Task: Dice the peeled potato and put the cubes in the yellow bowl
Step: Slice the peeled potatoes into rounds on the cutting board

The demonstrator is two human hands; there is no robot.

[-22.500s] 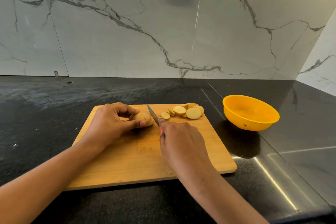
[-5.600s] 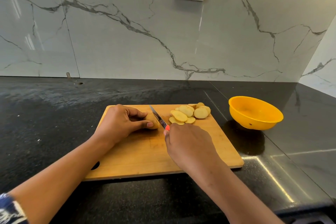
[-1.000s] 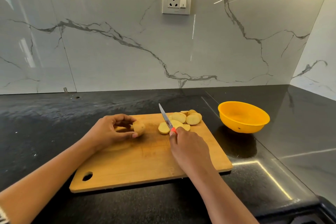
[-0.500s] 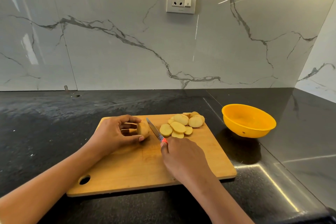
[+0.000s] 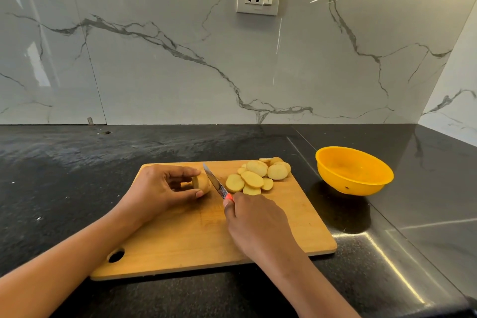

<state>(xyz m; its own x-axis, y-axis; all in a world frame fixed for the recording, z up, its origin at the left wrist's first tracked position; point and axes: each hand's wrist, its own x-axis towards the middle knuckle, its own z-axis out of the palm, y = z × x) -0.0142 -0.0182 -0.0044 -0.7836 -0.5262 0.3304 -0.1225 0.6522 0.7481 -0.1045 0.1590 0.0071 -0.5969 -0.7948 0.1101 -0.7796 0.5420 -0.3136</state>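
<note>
Wooden board (image 5: 193, 240): left hand (image 5: 154, 188) fingers (image 5: 185, 170) pinch the potato stub (image 5: 201, 183), right hand (image 5: 255, 222) fingers (image 5: 228, 208) clasp the knife (image 5: 214, 181).

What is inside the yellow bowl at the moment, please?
Nothing shows in the yellow bowl: its visible inner wall and floor are bare. Its near rim hides a strip of the inside.

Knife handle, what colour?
Red-orange knife handle, mostly hidden in the right hand; head view.

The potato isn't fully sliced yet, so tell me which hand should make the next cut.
Right. The right hand grips the knife, blade beside the potato end; the left hand pinches that piece steady on the cutting board.
</note>
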